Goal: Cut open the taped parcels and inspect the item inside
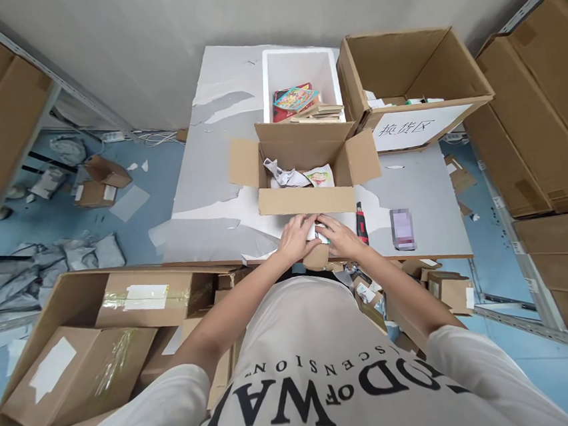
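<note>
Both the left hand (295,237) and the right hand (337,236) have their fingers bent and mostly closed around a small box (317,258) at the table's near edge, tips close together over its white top; how firmly they press, I cannot tell. Just beyond stands an open carton (307,200), its side flaps spread left and right. A knife (361,224) lies just right of the right hand, with a phone (403,229) farther right. The grey tabletop (200,181) gives room leftward; a white bin (265,84) and large box (385,62) bound the far side.
</note>
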Demonstrator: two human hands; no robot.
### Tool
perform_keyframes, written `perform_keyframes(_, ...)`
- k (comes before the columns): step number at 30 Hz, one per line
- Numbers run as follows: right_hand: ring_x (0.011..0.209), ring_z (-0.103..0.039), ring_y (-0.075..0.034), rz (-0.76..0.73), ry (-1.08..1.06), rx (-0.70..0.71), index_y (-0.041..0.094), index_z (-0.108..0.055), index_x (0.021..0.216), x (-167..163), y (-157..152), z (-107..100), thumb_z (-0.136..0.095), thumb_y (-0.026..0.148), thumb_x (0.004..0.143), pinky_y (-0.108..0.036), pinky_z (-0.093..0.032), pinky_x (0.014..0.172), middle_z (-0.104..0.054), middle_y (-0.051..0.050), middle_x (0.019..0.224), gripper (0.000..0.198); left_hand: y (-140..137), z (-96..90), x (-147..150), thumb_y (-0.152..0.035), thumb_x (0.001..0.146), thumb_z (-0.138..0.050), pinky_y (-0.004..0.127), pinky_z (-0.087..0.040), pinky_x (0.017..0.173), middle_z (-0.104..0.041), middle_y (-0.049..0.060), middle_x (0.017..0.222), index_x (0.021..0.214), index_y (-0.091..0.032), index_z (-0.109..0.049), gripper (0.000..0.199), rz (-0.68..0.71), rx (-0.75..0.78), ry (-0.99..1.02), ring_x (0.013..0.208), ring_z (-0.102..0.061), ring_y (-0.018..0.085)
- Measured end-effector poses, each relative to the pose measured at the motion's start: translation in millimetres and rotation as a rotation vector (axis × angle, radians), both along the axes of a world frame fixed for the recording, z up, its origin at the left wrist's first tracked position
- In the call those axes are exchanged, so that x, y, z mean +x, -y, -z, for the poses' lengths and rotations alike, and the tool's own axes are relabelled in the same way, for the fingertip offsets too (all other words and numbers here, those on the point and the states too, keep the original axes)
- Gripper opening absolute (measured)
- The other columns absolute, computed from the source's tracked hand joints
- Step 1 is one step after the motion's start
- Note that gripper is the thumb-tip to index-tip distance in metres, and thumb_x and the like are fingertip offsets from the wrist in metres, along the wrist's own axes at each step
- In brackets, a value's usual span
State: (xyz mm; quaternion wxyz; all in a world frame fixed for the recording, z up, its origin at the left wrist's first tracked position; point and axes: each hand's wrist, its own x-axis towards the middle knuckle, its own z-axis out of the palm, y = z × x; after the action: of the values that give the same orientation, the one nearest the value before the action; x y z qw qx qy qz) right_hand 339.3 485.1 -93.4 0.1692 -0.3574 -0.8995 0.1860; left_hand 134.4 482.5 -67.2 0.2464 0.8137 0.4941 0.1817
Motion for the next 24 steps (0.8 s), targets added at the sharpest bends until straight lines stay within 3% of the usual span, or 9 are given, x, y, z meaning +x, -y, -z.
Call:
perform_keyframes(3,0.135,-0.041,-0.031,-0.039,0.064,-0.007,0.015,-0.054,0.126,6.9,-3.1,-19.2,-0.063,0.028,0.081,-0.052,-0.041,0.107,-0.047,-0.02,0.14,0.048,-1.5,6.2,4.4,-0.032,0.085,-0.057,0.045,-0.045,0.097,-0.05,0.014,0.123,0.134,-0.02,-0.049,0.051,0.013,0.022,0.03,0.114,-0.051,0.029)
perform_keyframes(6,0.133,-0.042,-0.034,-0.052,0.093,-0.004,0.014,-0.054,0.126,14.3,-5.0,-32.1,-0.071,0.046,0.076,-0.052,-0.042,0.106,-0.047,-0.021,0.141,0.062,-0.8,10.7,3.2,-0.016,0.086,-0.045,0.042,-0.044,0.101,-0.049,0.015,0.126,0.135,-0.017,-0.047,0.049,0.006,0.062,0.093,0.119,-0.05,0.026)
perform_keyframes(8,0.13,-0.045,-0.033,0.006,0.107,0.027,0.015,-0.06,0.118,17.9,-3.8,-35.6,-0.066,0.05,0.081,-0.05,-0.042,0.104,-0.051,-0.02,0.138,0.051,0.8,12.1,0.5,-0.01,0.084,-0.04,0.04,-0.045,0.1,-0.046,0.015,0.133,0.134,-0.017,-0.047,0.051,-0.011,0.066,0.083,0.12,-0.05,0.024)
perform_keyframes(11,0.12,-0.053,-0.028,0.113,0.165,0.106,0.016,-0.067,0.098,18.9,0.8,-36.4,-0.052,0.033,0.093,-0.046,-0.042,0.102,-0.06,-0.017,0.128,0.023,4.7,11.6,-3.3,-0.011,0.086,-0.038,0.04,-0.046,0.097,-0.049,0.013,0.135,0.128,-0.02,-0.054,0.046,-0.016,0.05,-0.017,0.119,-0.053,0.025)
perform_keyframes(13,0.114,-0.056,-0.026,0.112,0.232,0.138,0.017,-0.067,0.097,16.0,3.2,-37.5,-0.047,0.019,0.093,-0.046,-0.039,0.101,-0.063,-0.015,0.123,0.021,8.0,10.6,-4.7,-0.023,0.09,-0.042,0.045,-0.043,0.099,-0.051,0.014,0.136,0.13,-0.019,-0.053,0.041,-0.008,0.058,-0.075,0.124,-0.049,0.029)
perform_keyframes(16,0.109,-0.057,-0.024,0.018,0.33,0.106,0.018,-0.066,0.106,5.7,0.7,-43.3,-0.047,0.011,0.091,-0.045,-0.035,0.099,-0.066,-0.011,0.12,0.025,11.4,12.7,-5.3,-0.051,0.083,-0.058,0.052,-0.036,0.105,-0.042,0.019,0.147,0.143,-0.015,-0.036,0.074,-0.003,0.05,-0.095,0.133,-0.04,0.036)
perform_keyframes(19,0.104,-0.058,-0.024,-0.045,0.407,0.044,0.017,-0.062,0.113,-9.9,-10.4,-52.2,-0.047,0.016,0.093,-0.041,-0.037,0.093,-0.064,-0.012,0.123,0.025,11.5,22.9,-4.0,-0.059,0.069,-0.07,0.052,-0.033,0.108,-0.034,0.023,0.151,0.15,-0.012,-0.02,0.106,-0.042,-0.022,-0.069,0.137,-0.035,0.039)
perform_keyframes(24,0.106,-0.056,-0.023,-0.17,0.508,-0.045,0.014,-0.049,0.129,-31.8,-32.1,-62.3,-0.053,0.014,0.089,-0.033,-0.04,0.087,-0.059,-0.015,0.128,0.04,8.4,48.5,-1.1,-0.052,0.067,-0.075,0.054,-0.038,0.105,-0.042,0.024,0.145,0.149,-0.011,-0.017,0.107,-0.114,-0.162,0.014,0.133,-0.043,0.038)
